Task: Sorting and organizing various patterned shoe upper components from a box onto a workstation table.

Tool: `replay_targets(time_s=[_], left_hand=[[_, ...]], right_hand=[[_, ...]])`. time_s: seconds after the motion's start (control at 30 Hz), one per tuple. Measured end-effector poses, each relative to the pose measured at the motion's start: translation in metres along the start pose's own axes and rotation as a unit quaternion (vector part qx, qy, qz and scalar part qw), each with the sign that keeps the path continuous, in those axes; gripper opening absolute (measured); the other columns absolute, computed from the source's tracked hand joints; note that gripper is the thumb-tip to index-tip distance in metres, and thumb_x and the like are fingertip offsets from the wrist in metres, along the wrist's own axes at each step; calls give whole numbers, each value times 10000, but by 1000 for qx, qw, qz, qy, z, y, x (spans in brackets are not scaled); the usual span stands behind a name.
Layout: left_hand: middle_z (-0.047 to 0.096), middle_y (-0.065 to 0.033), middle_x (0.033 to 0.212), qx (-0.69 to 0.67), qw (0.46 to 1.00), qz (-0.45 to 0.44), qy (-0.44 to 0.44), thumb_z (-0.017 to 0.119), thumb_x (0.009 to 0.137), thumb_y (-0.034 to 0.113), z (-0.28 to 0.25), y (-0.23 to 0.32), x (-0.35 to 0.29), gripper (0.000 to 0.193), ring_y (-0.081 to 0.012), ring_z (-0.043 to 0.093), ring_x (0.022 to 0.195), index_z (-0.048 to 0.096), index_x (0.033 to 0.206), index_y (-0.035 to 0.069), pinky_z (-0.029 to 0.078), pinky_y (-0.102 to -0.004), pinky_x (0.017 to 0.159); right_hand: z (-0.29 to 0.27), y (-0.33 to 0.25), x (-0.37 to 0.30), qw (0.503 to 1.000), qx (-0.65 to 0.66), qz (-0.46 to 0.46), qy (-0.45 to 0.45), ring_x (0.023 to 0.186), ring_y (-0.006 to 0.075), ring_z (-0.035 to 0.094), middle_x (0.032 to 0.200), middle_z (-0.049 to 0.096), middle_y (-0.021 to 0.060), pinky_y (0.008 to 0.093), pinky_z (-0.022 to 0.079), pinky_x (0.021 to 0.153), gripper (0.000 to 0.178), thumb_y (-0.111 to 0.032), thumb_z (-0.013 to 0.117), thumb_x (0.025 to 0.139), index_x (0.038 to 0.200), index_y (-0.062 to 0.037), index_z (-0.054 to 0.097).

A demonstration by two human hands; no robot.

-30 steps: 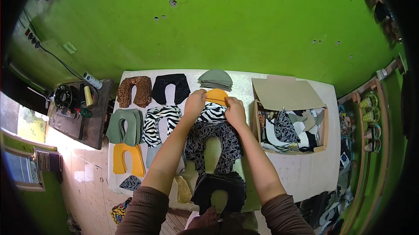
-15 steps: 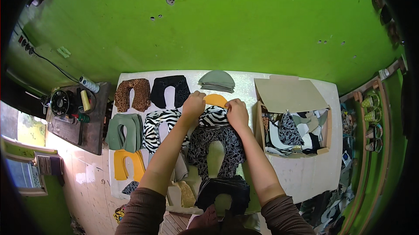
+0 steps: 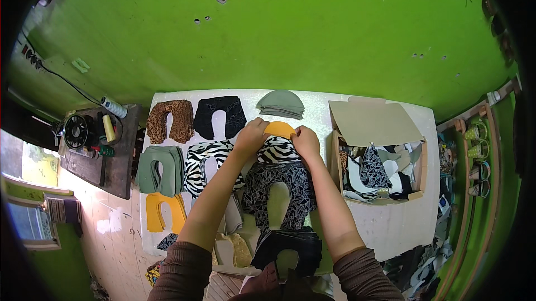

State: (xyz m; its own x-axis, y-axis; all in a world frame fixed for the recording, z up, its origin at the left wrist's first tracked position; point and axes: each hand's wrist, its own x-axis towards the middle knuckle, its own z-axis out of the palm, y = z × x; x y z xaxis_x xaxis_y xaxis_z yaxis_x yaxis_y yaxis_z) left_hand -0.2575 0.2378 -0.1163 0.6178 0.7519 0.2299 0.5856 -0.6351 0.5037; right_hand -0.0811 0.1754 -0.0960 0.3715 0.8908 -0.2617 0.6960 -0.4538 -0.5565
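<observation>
A yellow half-round piece [image 3: 280,128] lies at the top of a stack of zebra-striped pieces [image 3: 278,150] in the middle of the table. My left hand [image 3: 252,135] has its fingers closed at the yellow piece's left edge. Its right edge is pinched by my right hand [image 3: 306,143]. Just nearer lie black U-shaped pieces with grey lines [image 3: 258,192], and below those a black U-shaped stack [image 3: 262,249]. Beyond my hands sits a fanned stack of olive half-round pieces [image 3: 280,103]. My left forearm partly covers a zebra-striped U-shaped stack [image 3: 196,175].
Leopard-print [image 3: 181,124], black [image 3: 224,112], green [image 3: 146,170] and yellow [image 3: 156,211] U-shaped stacks line the left of the white table [image 3: 396,223]. An open cardboard box [image 3: 417,195] of scraps stands right. A dark side table [image 3: 121,172] carries thread spools. Sandals hang on the right-hand rack [image 3: 480,133].
Both hands stay at the yellow piece, and their fingers have shifted slightly along its edges. The whole view has moved a little, with the table contents appearing slightly further right.
</observation>
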Motion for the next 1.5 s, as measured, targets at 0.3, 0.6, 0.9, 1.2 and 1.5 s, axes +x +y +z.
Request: replay_targets(time_s=[0.3,0.6,0.9,1.2,1.5], left_hand=[[551,-145,917,0,999,-27,39,638,735,147,0,4,-3,308,-329,560,843,575,1014,32,472,-385,736],[556,-171,942,-52,997,-41,32,555,780,86,-12,5,-12,232,-344,544,894,574,996,3,455,-377,789],[579,-160,937,-90,984,-63,140,524,787,42,-30,86,-41,187,-330,553,885,588,959,9,446,-372,778],[560,-165,963,-211,967,-26,140,497,744,-88,-4,225,-90,262,-318,555,875,568,981,-3,449,-341,765],[534,-155,1024,-259,957,-77,101,525,798,17,17,329,-64,221,-315,545,908,571,1014,11,467,-334,757]], right_hand=[[4,-9,-1,995,46,-31,81,756,318,598,796,623,154,393,466,692,177,-159,618,742,857,-27,602],[7,-1,-17,976,-50,-106,186,839,303,534,861,586,122,393,469,701,158,-170,536,792,778,-62,650],[-21,-6,-87,933,162,-258,189,800,326,537,837,572,149,396,431,722,101,-66,535,775,844,-20,593],[-88,54,-196,915,202,-332,105,810,328,536,856,562,142,378,421,697,173,30,533,768,939,8,549],[-168,136,-193,919,159,-281,226,842,305,508,870,565,117,385,409,743,168,28,531,753,898,-19,602]])
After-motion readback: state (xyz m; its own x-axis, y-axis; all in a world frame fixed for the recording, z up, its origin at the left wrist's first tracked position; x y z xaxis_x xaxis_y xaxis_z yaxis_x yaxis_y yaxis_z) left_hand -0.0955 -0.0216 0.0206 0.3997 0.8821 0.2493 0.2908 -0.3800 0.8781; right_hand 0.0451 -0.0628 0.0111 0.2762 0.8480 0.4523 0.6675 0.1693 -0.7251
